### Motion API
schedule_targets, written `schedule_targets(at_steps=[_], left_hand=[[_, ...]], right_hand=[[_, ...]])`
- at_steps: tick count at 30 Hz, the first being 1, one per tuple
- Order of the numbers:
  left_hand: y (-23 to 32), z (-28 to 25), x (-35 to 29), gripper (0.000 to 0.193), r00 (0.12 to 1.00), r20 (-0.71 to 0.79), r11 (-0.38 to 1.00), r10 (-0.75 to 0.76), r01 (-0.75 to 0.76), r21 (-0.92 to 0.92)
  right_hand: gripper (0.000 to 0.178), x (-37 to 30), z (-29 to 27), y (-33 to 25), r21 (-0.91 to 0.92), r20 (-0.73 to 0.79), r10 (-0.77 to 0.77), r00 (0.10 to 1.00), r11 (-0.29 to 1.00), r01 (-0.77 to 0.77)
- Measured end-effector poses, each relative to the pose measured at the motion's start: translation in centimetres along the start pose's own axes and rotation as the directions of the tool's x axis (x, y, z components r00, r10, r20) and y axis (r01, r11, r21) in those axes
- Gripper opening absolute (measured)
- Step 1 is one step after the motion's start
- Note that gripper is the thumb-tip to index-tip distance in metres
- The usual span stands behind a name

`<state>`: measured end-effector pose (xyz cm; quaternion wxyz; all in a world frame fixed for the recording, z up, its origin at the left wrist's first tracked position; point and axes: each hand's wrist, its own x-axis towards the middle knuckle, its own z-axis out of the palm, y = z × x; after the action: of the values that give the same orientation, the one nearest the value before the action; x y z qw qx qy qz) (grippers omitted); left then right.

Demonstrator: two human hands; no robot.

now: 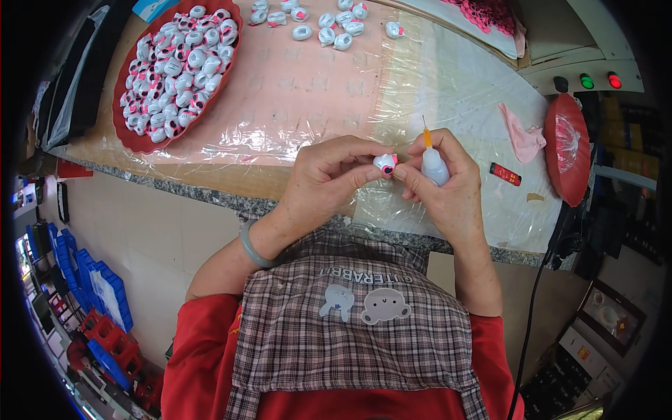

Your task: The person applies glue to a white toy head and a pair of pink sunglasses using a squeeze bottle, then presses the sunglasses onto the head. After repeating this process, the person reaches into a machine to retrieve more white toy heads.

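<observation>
Between the thumb and fingers of my left hand is a small white figurine head with pink and black parts. My right hand grips a small squeeze bottle with an orange collar and a thin needle tip pointing up and away. The right thumb and fingertip also meet the figurine head's right side; whether they pinch a small part there is hidden. Both hands are just above the near edge of the plastic-covered table.
A red scalloped tray heaped with similar heads stands at the far left. Several loose heads lie at the back. To the right are a pink cloth, a red-and-black stick-like item and a red dish.
</observation>
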<state>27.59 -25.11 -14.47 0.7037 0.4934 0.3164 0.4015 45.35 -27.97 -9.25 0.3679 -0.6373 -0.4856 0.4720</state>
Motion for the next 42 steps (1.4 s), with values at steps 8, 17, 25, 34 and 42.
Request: schedule_targets(at_steps=[8, 17, 25, 34, 42], left_hand=[[0.2, 0.1, -0.4, 0.029, 0.999, -0.031, 0.999, -0.024, 0.023, -0.023], [0.1, 0.0, -0.5, 0.024, 0.998, -0.053, 0.999, 0.028, -0.029, -0.024], [0.2, 0.0, -0.4, 0.022, 0.997, -0.074, 0.999, 0.032, -0.031, 0.011], [-0.1, -0.1, -0.2, 0.021, 0.995, -0.091, 0.995, 0.051, -0.043, 0.089], [0.2, -0.3, -0.1, 0.026, 0.996, -0.091, 0.994, 0.023, -0.033, -0.107]], right_hand=[[0.024, -0.3, 1.0, 1.5, -0.074, -0.107, -0.130, 0.986, 0.990, 0.122], [0.021, -0.2, 3.1, 3.7, -0.169, -0.217, -0.387, 0.896, 0.919, 0.356], [0.017, -0.2, 3.7, 3.7, -0.132, -0.235, -0.398, 0.887, 0.917, 0.377], [0.016, 0.1, 4.1, 4.0, -0.099, -0.260, -0.387, 0.885, 0.922, 0.374], [0.017, 1.0, 4.1, 3.4, -0.147, -0.240, -0.444, 0.863, 0.896, 0.420]])
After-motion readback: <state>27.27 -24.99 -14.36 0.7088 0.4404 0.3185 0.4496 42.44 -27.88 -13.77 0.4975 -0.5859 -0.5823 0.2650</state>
